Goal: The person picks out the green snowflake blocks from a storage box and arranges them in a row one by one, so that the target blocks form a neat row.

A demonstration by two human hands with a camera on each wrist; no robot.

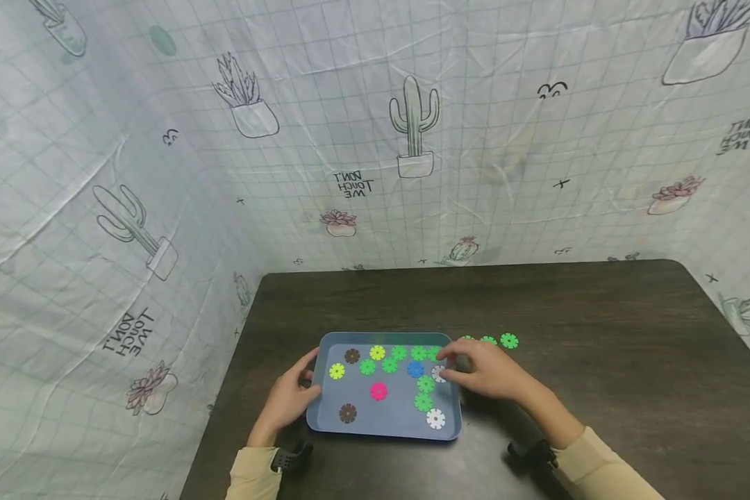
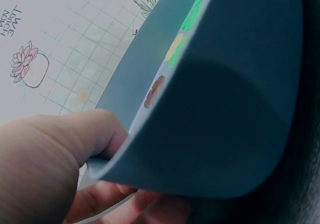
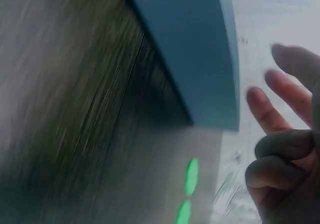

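My left hand (image 1: 290,397) grips the left rim of a blue-grey tray (image 1: 400,425), its thumb inside the wall and its fingers underneath, as the left wrist view shows. Notched plastic discs in several colours lie flat in the tray, among them a pink one (image 1: 378,391), a blue one (image 1: 415,369) and a brown one (image 1: 347,413). Over the tray's right side hovers my right hand (image 1: 490,368), thumb and fingers apart and nothing visible between them. Its fingertips are nearest a white disc (image 1: 437,373), partly hidden, and a green disc (image 1: 434,353).
Outside the tray, to its right and behind my right hand, green discs (image 1: 509,341) lie on the dark wooden table (image 1: 587,333). Another white disc (image 1: 435,419) sits in the tray's near right corner. A cactus-print cloth (image 1: 487,139) hangs behind and at both sides.
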